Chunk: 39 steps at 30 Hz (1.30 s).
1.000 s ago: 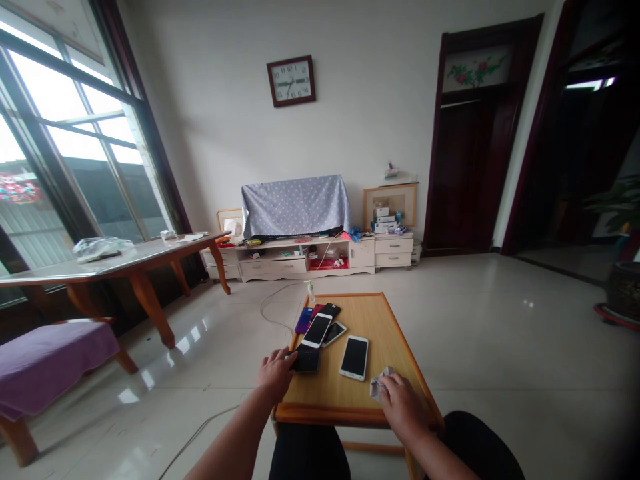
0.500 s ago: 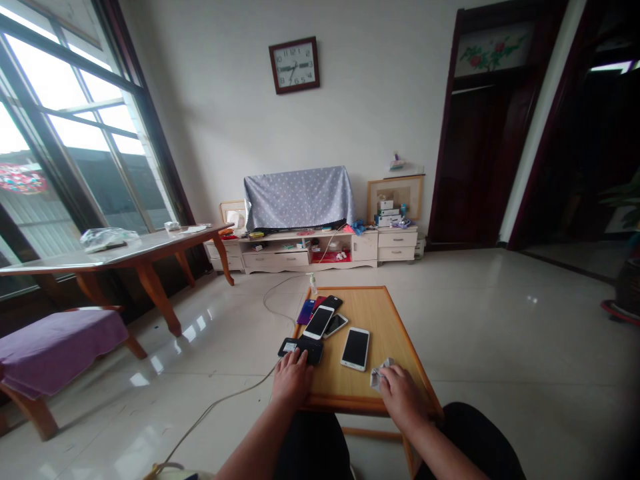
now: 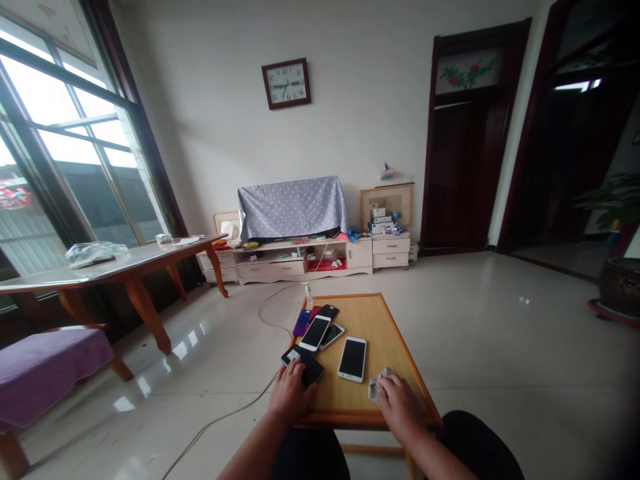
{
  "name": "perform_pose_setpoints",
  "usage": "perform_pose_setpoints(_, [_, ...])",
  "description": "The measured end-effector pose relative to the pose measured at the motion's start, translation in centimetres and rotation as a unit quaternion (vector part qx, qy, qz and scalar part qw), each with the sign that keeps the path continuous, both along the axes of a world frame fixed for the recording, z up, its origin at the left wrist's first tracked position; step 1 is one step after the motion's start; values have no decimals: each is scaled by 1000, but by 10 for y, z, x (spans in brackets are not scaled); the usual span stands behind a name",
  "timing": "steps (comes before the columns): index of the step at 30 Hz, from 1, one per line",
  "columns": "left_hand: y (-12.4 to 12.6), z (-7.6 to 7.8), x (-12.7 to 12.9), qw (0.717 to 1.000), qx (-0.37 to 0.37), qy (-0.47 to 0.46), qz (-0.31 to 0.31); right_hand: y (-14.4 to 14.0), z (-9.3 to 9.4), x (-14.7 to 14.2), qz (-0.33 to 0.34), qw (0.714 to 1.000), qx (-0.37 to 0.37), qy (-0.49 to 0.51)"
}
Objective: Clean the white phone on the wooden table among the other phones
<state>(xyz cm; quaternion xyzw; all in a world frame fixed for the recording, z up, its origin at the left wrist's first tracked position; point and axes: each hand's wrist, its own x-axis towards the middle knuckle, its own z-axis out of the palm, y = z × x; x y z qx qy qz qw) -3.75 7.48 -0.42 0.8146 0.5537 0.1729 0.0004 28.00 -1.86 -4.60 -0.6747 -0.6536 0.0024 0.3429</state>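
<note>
Nearer than the white phone and to its right, the right hand pinches a crumpled greyish cloth under its fingertips. Left of the white phone, the left hand rests its fingers on a flat black phone with a pale label too small to read, and I cannot tell whether they grip it. Beyond the white phone lie piled phones, and far behind it a clock shows numerals, 12 and 3 among them.
</note>
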Motion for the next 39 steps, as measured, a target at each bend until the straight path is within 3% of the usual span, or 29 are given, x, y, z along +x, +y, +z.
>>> perform_pose_setpoints(6, [-14,-1,1,1000,24,-10,0,0,1,0,-5,1000,-5,4])
perform_pose_setpoints(16, [-33,16,25,999,1,-29,-16,0,2,-1,-7,1000,-19,5])
perform_pose_setpoints(27, [-56,16,87,991,-36,-55,-114,0,-1,0,5,1000,-15,1])
perform_pose_setpoints(39, [-23,4,129,990,-112,-71,49,0,8,-2,-4,1000,-17,1])
